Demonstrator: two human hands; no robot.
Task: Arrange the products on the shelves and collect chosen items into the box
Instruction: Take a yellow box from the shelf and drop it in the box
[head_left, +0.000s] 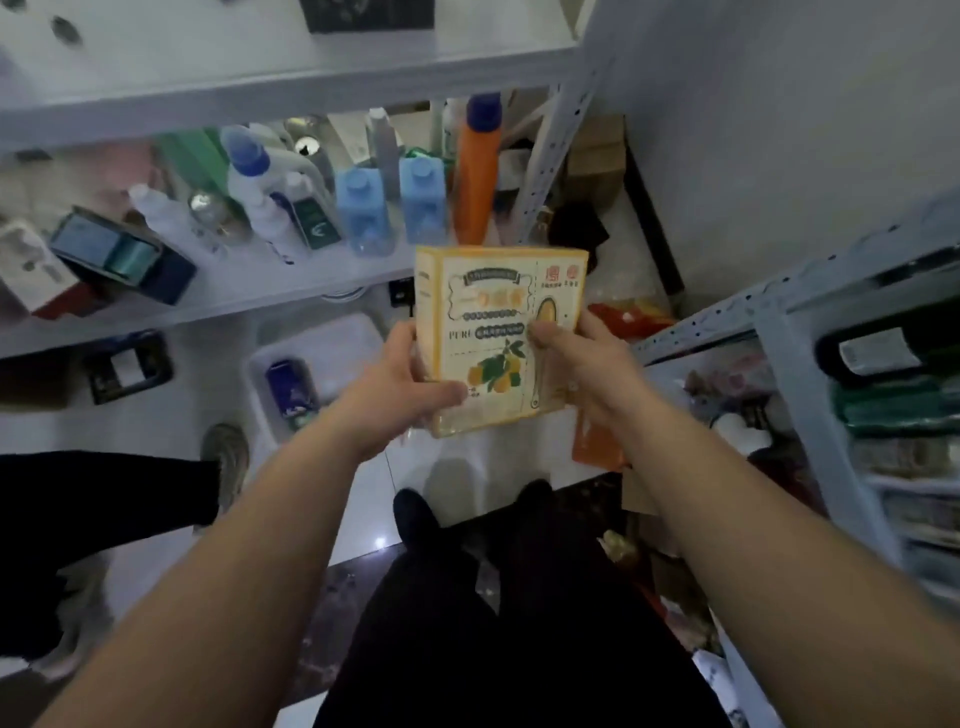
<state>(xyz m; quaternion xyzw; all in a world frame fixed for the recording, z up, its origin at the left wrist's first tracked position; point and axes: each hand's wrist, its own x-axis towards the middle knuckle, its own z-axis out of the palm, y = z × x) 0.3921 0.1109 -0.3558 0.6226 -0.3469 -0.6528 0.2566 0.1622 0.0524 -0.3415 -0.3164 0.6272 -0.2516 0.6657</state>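
A yellow carton (498, 291) printed with citrus fruit and a spoon is held upright in front of me, above the floor. My left hand (400, 379) grips its lower left edge, thumb across the front. My right hand (582, 358) grips its right side, thumb pressed on the front face. Below and to the left, on the floor, stands a white plastic box (332, 338) with a dark blue can (292, 388) inside. The white shelf (291, 283) ahead carries bottles.
On the shelf stand two blue bottles (363, 208), a tall orange bottle (477, 166), white bottles and a dark gift box (119, 254). A second rack (810, 322) with packets is at the right. Another person's leg and shoe (226, 457) are at the left.
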